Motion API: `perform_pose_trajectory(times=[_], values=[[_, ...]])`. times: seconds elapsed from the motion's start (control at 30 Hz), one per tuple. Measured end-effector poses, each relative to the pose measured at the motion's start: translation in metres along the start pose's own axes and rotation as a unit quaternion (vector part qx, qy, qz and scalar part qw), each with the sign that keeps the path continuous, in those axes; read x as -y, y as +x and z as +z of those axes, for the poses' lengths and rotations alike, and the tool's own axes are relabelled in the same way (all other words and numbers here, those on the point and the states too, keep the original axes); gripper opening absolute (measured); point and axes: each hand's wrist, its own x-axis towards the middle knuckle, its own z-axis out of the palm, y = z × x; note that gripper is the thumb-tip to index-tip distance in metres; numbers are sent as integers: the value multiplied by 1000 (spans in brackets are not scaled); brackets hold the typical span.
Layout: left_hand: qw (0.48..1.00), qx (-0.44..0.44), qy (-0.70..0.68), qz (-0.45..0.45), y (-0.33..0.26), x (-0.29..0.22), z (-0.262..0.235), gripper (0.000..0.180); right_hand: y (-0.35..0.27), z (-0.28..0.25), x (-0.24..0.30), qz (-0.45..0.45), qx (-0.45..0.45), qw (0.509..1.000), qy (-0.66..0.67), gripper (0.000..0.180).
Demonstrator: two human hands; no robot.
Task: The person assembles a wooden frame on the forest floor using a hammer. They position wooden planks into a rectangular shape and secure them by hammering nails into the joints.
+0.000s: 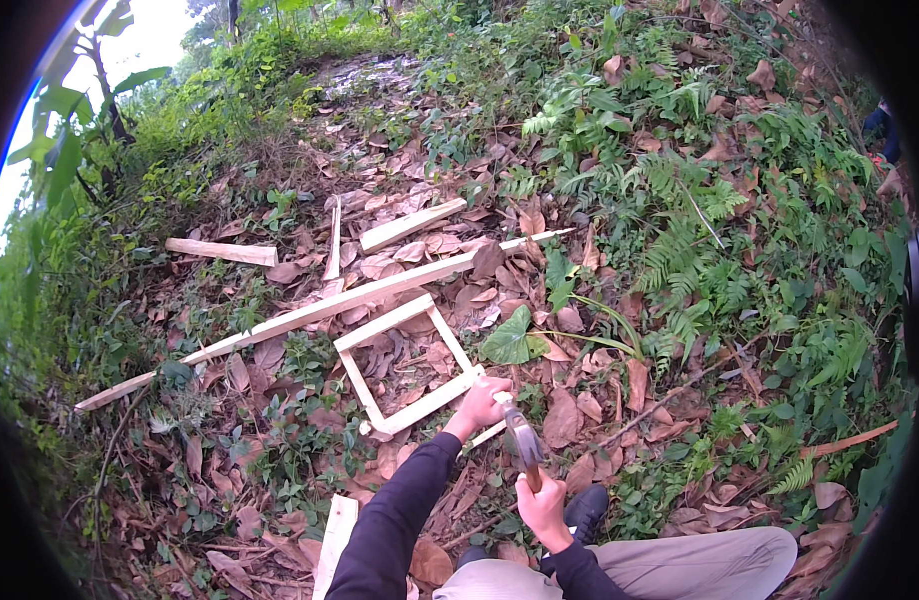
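Dry brown leaves point(565, 418) and low green plants cover the ground around me. Beyond the wooden frame point(429, 401) a long plank point(330, 308) runs slantwise, with a thin strip point(335, 240), a thick short block point(412, 225) and another short piece point(223, 251) past it. A broad green leaf point(510, 340) spreads just beside the frame's right side. Close to my left sleeve point(405, 520) lies a pale board point(338, 545), its near end cut off by the lower edge.

My left hand covers part of the frame's near right corner, and the hammer point(525, 440) screens the ground behind it. A small pale bit point(504, 398) shows by my left fingertips; I can't make out what it is. My shoe point(585, 512) is half hidden behind my right hand.

My left fingers point(495, 385) are bent at that corner, the frame stretching away to their left; whether they pinch anything I cannot tell. My right fingers point(529, 492) are wrapped around the hammer's handle, its metal head up near my left hand.
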Motion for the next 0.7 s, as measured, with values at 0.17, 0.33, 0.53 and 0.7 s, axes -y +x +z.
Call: perform_pose_trajectory(times=[0.17, 0.33, 0.53, 0.7], values=[[1000, -3, -19, -20, 8, -12, 6, 21, -5, 5, -30, -82, -49, 995, -34, 15], [999, -21, -9, -26, 6, -2, 6, 22, 3, -9, 1, -10, -81, 990, 113, 18], [1000, -18, -11, -23, 1, 8, 2, 21, 10, 4, 1, 23, -17, 1000, 2, 19], [999, -25, -18, -21, 13, -6, 9, 22, -5, 5, -39, -126, -93, 987, -43, 14]])
